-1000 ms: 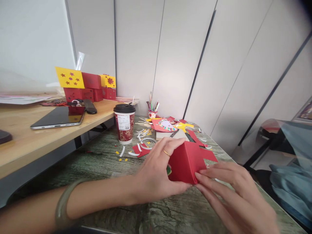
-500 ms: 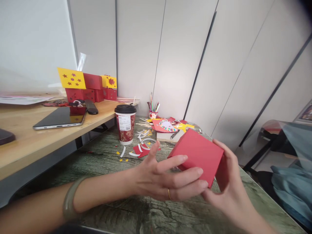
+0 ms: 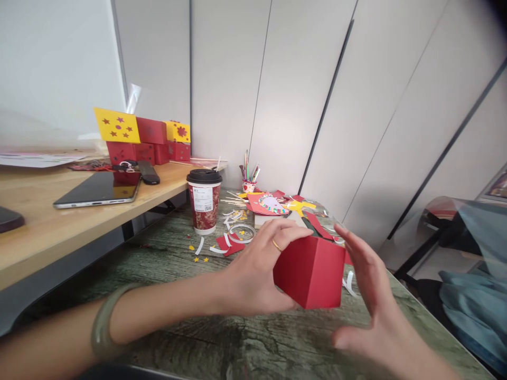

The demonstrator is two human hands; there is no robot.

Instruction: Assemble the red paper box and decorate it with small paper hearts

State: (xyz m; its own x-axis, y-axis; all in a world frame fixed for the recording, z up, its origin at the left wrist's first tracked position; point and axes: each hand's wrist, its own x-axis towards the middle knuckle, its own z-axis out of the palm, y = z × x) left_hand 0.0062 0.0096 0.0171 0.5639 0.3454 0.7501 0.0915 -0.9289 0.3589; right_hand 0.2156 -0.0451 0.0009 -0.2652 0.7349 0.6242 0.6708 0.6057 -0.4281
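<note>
A plain red paper box (image 3: 311, 272) is tilted above the dark wood-grain table (image 3: 190, 338), one edge towards me. My left hand (image 3: 263, 266) grips it from the left, fingers over the top and thumb low on the near side; a ring and a green bangle show on that arm. To the right of the box, my right hand (image 3: 368, 287) is open, thumb and fingers spread around its right side. The fingertips look close to the box; whether they touch it I cannot tell. Behind it lie red paper strips (image 3: 319, 226).
A lidded paper cup (image 3: 204, 203) stands left of centre, near paper scraps and a tape ring (image 3: 242, 233). Further back is a pen pot (image 3: 249, 186). The raised wooden desk (image 3: 35, 232) holds a tablet (image 3: 99, 190) and red and yellow boxes (image 3: 152, 132).
The box has been turned and lowered a little. My left hand has gone from fingers laid across its face to a grip on its left side. My right hand has opened off it.
</note>
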